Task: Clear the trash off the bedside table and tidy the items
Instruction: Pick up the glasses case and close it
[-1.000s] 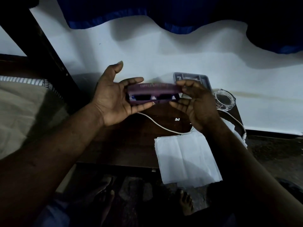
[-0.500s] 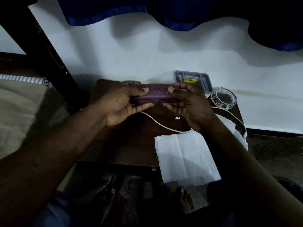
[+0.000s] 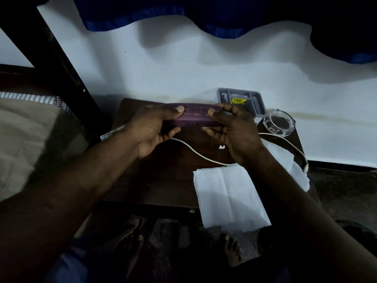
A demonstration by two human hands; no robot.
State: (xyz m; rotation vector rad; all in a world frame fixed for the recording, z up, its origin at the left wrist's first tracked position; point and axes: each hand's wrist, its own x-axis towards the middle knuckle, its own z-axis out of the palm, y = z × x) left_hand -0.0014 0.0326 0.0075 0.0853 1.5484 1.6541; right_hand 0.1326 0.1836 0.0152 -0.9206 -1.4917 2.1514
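Note:
A long purple case, closed, is held level over the back of the dark wooden bedside table. My left hand grips its left end with the thumb on top. My right hand grips its right end the same way. A white tissue sheet lies on the table's front right corner and hangs over the edge. A tiny white scrap lies on the wood by my right hand. A white cable curves across the table under both hands.
A grey compartment tray with a yellow sticker stands at the back right against the white wall. A clear glass ashtray sits right of it. The bed with a beige cover lies to the left. My bare feet are below the table.
The purple case was open a second ago, showing its inside. Both hands pressed it closed and lowered it a little toward the table.

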